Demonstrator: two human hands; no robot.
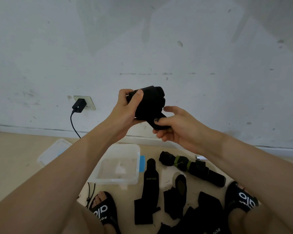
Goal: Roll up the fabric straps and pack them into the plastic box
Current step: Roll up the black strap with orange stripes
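A black fabric strap [149, 102] is held up in front of the wall, mostly wound into a thick roll. My left hand [127, 108] grips the roll from the left, thumb on top. The strap's loose tail [156, 123] runs down to the right and is pinched by my right hand [172, 125]. Below on the floor stands an open clear plastic box [118, 164] with nothing in it. To its right lie several black straps [150, 186], flat or crumpled, and a long rolled bundle [191, 166] with green bands.
The box's clear lid [52, 152] lies on the floor at the left. A black charger [79, 105] sits in a wall socket, its cable hanging down. My feet in black slides [102, 210] [242, 198] flank the straps. A thin black cord [90, 193] lies by the left foot.
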